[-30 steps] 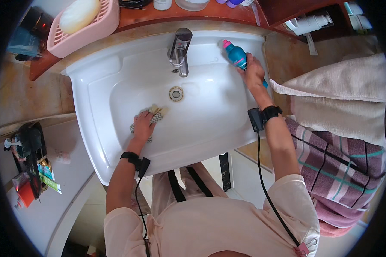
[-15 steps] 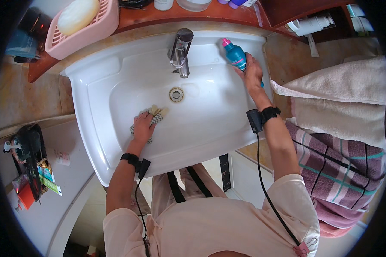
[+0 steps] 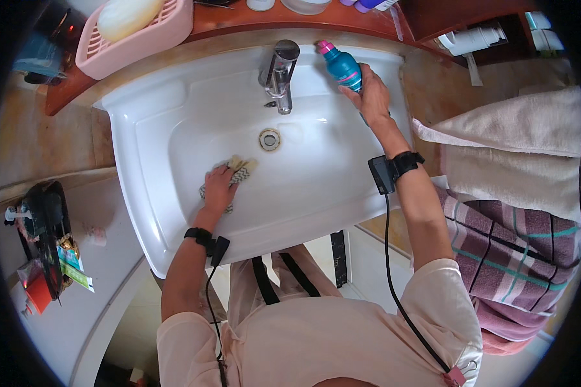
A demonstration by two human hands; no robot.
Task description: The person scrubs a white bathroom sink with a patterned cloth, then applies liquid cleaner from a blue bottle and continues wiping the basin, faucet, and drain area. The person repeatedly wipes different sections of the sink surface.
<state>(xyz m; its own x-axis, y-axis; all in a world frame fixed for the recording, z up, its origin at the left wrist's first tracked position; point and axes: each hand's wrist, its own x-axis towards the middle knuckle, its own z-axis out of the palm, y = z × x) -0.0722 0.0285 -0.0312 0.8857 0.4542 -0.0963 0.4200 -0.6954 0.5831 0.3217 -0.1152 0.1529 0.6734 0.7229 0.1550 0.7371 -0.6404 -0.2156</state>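
A white washbasin (image 3: 152, 213) lies before me, with a chrome faucet (image 3: 281, 76) at its back and a round drain (image 3: 270, 139) in the bowl. On the left side of the bowl, my left hand (image 3: 218, 187) grips a patterned cleaning cloth (image 3: 241, 175), grey-white zigzag with a yellowish part, pressed to the basin surface. My right hand (image 3: 373, 95) is wrapped round a teal squeeze bottle (image 3: 343, 67) with a pink cap, held tilted over the basin's back right. The bottle's lower end is hidden behind my palm.
A red-brown shelf (image 3: 232, 22) runs behind the basin, bearing a pink soap dish (image 3: 132, 48) with a pale soap bar (image 3: 128, 18). Towels (image 3: 510, 174) hang at the right. A black organizer (image 3: 45, 219) with small items is at the left. Cables run from both wrist straps.
My right hand has shifted the teal bottle a little leftward and back, toward the faucet. The left hand stays on the cloth at nearly the same spot. The view has shifted slightly.
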